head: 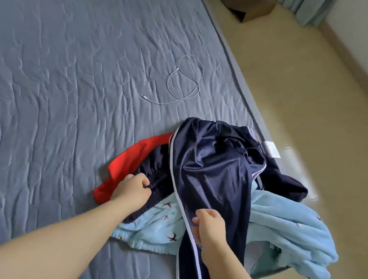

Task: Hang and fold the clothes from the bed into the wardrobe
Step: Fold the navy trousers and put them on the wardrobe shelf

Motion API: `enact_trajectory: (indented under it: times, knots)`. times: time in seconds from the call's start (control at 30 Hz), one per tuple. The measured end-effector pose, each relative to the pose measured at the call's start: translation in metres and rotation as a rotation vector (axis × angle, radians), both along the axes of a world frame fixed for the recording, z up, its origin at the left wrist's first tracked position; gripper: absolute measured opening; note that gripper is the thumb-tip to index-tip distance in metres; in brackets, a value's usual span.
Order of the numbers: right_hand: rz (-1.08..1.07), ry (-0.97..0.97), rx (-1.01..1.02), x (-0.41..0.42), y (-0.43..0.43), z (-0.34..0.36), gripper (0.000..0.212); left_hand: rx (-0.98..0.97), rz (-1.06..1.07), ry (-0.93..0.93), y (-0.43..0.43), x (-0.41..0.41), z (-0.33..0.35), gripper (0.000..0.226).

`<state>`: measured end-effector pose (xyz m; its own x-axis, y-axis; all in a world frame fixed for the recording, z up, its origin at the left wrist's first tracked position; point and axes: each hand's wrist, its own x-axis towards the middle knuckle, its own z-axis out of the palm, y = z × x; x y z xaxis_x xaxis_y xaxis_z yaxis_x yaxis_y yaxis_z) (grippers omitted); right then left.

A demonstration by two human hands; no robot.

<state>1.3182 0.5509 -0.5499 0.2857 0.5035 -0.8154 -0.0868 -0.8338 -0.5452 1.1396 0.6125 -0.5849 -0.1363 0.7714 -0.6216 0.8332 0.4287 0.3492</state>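
A heap of clothes lies near the right edge of the grey-blue bed (56, 71). On top are shiny navy track trousers (214, 168) with white side stripes. My left hand (134, 189) is closed on their gathered elastic waistband. My right hand (208, 227) pinches the trousers' fabric by a white stripe. Under them lie a light blue fleece garment (284, 230) printed with small dark birds, which hangs over the bed's edge, and a red garment (130, 167) at the left of the heap. No wardrobe is in view.
A white charging cable (185, 81) lies coiled on the bed beyond the heap. Beige floor (317, 100) runs along the bed's right side. An open cardboard box (250, 5) stands on the floor at the far end, with a pale curtain (305, 4) behind it.
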Motion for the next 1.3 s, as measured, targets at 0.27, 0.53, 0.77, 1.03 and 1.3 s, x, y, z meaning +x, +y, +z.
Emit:
enact_trajectory:
  times: [0.27, 0.53, 0.77, 1.03, 1.3]
  knots:
    - [0.065, 0.033, -0.100, 0.005, 0.034, -0.078, 0.008, -0.246, -0.196, 0.224, 0.021, 0.015, -0.099, 0.089]
    - [0.150, 0.006, -0.144, -0.012, 0.034, -0.108, 0.010, 0.042, -0.434, 0.354, 0.014, -0.011, -0.123, 0.063]
    - [0.239, -0.042, -0.014, -0.062, 0.031, -0.059, 0.022, -0.009, -0.153, 0.007, 0.032, -0.039, -0.052, 0.025]
    - [0.245, -0.232, 0.316, -0.140, 0.043, 0.078, 0.042, 0.195, -0.245, -0.191, 0.034, -0.083, 0.117, 0.019]
    - [0.331, -0.432, 0.498, -0.203, 0.027, 0.192, 0.058, 0.502, -0.090, -0.352, 0.011, -0.151, 0.268, 0.011]
